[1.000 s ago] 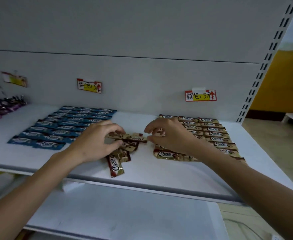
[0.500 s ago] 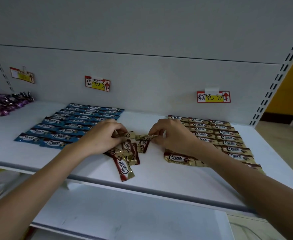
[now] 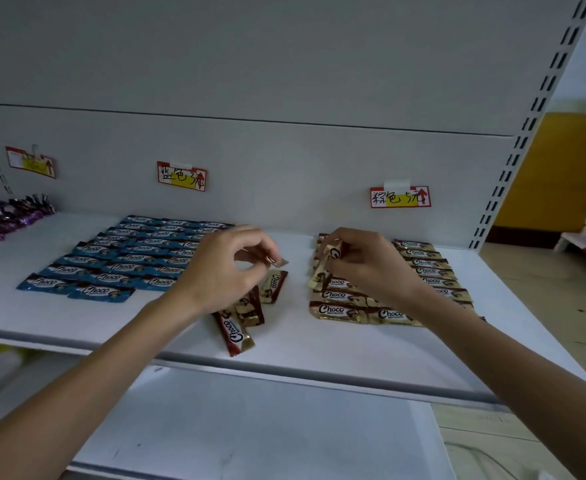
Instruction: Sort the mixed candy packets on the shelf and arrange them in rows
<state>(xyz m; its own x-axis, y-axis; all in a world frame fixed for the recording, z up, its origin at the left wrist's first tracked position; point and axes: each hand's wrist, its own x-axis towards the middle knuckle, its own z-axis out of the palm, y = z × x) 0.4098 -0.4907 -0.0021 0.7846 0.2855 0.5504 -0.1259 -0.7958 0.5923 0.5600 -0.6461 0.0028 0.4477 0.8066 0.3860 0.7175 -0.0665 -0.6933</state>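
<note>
On the white shelf (image 3: pixel 284 344) the rows at my left are blue packets (image 3: pixel 99 291) with white letters, the rows at my right are gold-and-brown packets (image 3: pixel 334 310), the loose packets (image 3: pixel 234 336) between are dark red with gold, and my right hand (image 3: pixel 371 268) holds a pale gold packet (image 3: pixel 331 256) with dark letters.

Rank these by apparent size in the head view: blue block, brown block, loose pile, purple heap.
1. Blue block.
2. Brown block, partly hidden by the right hand; close to blue.
3-4. Loose pile and purple heap: alike; heap is cut by the frame edge, so unranked.
</note>
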